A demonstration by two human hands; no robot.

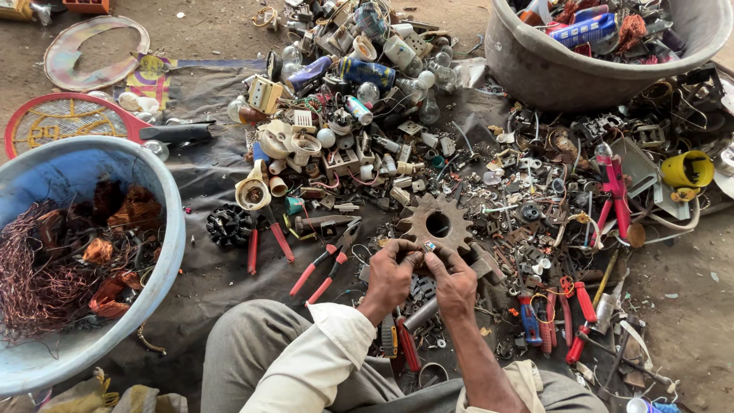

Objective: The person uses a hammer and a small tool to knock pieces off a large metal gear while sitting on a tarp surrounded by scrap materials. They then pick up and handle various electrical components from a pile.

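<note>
Left hand point(391, 274) and right hand point(453, 281): both grips pinch one small metal part point(429, 247), held just in front of the rusty gear point(437, 223); its kind is too small to tell. Grey tub point(550, 73) cut off at top edge; a blue tube-shaped package point(585, 30) lies inside. Blue basin point(164, 199), left, holds copper wire point(30, 275).

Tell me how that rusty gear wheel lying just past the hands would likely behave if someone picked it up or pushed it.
The rusty gear wheel looks like thick solid metal, so probably stiff and heavy for its size. It lies flat on the dark sheet, so a push would likely slide it rather than roll it. Its teeth and the scrap crowding it might snag.
</note>
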